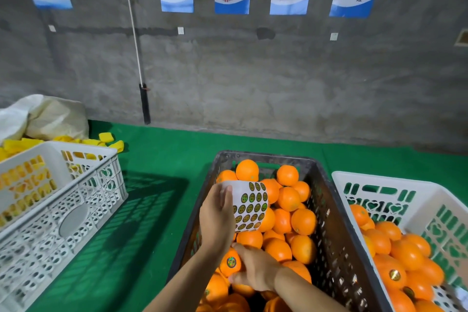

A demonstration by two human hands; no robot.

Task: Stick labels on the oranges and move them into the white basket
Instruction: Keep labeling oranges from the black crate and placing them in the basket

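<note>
A dark crate (pixel 336 223) in front of me is heaped with oranges (pixel 288 197). My left hand (pixel 215 220) holds a white sheet of round labels (pixel 250 206) upright above the heap. Lower down, my right hand (pixel 253 271) grips one labelled orange (pixel 229 262) whose shiny round sticker faces me. At the right stands the white basket (pixel 395 185), partly filled with oranges (pixel 405 261), some showing stickers.
At the left sits another white basket (pixel 76 200) with yellow foam nets (pixel 111 142) behind and inside it, plus a white sack (pixel 43 116). Green matting (pixel 157 185) covers the surface up to a grey concrete wall with hanging posters.
</note>
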